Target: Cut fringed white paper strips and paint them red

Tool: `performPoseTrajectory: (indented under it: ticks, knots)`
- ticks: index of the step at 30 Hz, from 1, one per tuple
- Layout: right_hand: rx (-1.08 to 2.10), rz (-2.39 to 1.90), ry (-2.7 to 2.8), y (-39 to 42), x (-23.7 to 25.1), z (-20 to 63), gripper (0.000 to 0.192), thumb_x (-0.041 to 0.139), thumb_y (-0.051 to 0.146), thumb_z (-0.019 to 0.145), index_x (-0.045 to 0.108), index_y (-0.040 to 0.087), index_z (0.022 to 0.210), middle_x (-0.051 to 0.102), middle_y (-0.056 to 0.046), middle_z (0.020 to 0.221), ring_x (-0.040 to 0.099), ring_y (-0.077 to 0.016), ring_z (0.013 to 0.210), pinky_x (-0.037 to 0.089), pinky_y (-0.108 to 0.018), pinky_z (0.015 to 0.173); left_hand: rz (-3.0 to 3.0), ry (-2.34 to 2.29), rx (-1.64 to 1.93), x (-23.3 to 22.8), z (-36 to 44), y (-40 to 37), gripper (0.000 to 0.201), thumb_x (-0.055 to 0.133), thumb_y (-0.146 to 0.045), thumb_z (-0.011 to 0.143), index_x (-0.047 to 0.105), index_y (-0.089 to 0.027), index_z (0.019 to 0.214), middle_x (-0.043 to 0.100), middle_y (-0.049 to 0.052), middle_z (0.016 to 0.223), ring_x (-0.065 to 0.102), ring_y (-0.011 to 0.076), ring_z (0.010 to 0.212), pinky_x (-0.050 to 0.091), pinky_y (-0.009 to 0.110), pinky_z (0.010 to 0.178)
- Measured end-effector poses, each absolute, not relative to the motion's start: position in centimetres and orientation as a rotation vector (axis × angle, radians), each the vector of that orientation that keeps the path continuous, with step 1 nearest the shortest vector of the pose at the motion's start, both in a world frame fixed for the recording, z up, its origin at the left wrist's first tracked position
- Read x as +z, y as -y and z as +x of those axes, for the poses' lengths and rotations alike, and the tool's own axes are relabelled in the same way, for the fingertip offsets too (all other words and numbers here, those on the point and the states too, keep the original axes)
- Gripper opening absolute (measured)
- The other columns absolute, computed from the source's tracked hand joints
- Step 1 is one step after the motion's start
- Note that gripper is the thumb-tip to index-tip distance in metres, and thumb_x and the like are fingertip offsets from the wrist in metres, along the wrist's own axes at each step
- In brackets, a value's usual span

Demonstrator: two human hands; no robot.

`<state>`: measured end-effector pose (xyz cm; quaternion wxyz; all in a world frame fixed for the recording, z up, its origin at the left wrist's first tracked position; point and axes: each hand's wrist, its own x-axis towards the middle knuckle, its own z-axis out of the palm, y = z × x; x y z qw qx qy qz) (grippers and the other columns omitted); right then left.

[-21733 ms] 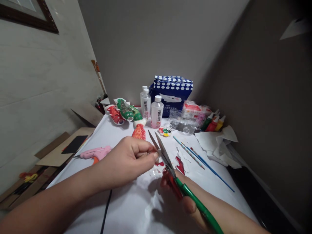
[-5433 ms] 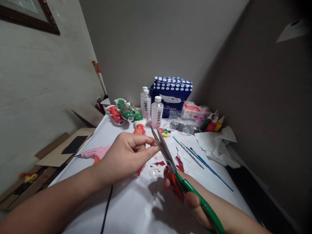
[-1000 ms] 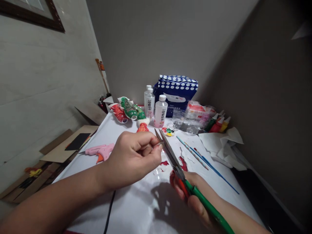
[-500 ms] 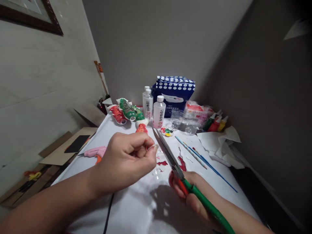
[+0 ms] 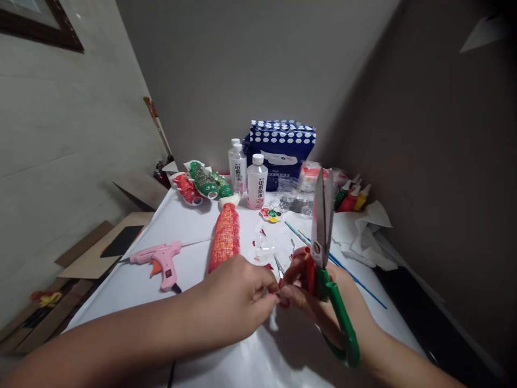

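My right hand (image 5: 323, 302) is closed around large scissors (image 5: 322, 226) with green and red handles, their blades pointing up and nearly together. Its thumb and a fingertip meet the fingertips of my left hand (image 5: 252, 293). The left fingers are pinched together, and whatever lies between them is too small or hidden to name. Just beyond the fingertips, small scissors (image 5: 278, 264) with red handles lie partly covered on the white tabletop. A red-and-orange painted fish-shaped craft piece (image 5: 225, 231) with a white end lies behind my left hand.
A pink glue gun (image 5: 161, 258) lies on the left. At the back stand labelled bottles (image 5: 257, 183), painted fish-like pieces (image 5: 204, 180), a blue bag (image 5: 278, 145) and paint bottles (image 5: 351, 198). A paint palette (image 5: 271, 214), brushes (image 5: 355, 280) and crumpled white paper (image 5: 371, 237) are nearer.
My hands have come together, the left moving right and down. The large scissors have swung from leaning left to upright. The red-and-orange piece, glue gun and small scissors are now more visible.
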<state>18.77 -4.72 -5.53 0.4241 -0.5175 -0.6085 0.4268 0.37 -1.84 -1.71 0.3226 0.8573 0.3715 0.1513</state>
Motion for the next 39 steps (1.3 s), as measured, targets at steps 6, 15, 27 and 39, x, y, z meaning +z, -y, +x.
performPoseTrajectory:
  ticks: [6,15,27,39]
  knots:
    - [0.929,-1.327,1.636,4.5,-6.4,18.5,0.007,0.064,0.019,0.072,0.057,0.02,0.072,0.061,0.001,0.067,0.059,-0.0165,0.059,0.048,-0.026,0.054,2.241,-1.012,0.374,-1.5,0.3,1.5,0.016,0.061,-0.019,0.079,0.07,-0.016,0.066,0.045,-0.006,0.046,0.039,0.008,0.043,0.027,0.019,0.044]
    - [0.411,-1.777,1.537,-0.7,-4.5,25.2,0.014,0.064,0.029,0.067,0.061,0.017,0.074,0.068,-0.004,0.069,0.064,-0.0217,0.063,0.047,-0.028,0.056,2.29,-1.231,0.155,0.3,-0.8,0.5,0.024,0.053,-0.033,0.084,0.074,-0.022,0.083,0.056,-0.003,0.053,0.049,0.0118,0.05,0.03,0.023,0.05]
    - [0.334,-2.007,1.75,-3.0,-8.5,26.1,0.009,0.065,0.015,0.069,0.057,0.016,0.068,0.058,0.003,0.059,0.052,-0.0138,0.055,0.032,-0.022,0.05,2.322,-1.47,0.172,2.5,-2.7,-1.6,0.028,0.048,-0.04,0.086,0.068,-0.02,0.081,0.06,-0.001,0.059,0.053,0.0146,0.055,0.032,0.025,0.052]
    - [0.29,-1.868,1.848,-3.1,-9.3,26.9,0.021,0.057,0.011,0.068,0.068,0.018,0.085,0.071,-0.004,0.072,0.061,-0.0215,0.065,0.036,-0.024,0.055,2.345,-1.536,0.159,3.1,-3.2,-1.4,0.026,0.049,-0.037,0.084,0.07,-0.023,0.087,0.063,-0.002,0.06,0.055,0.0151,0.056,0.032,0.026,0.052]
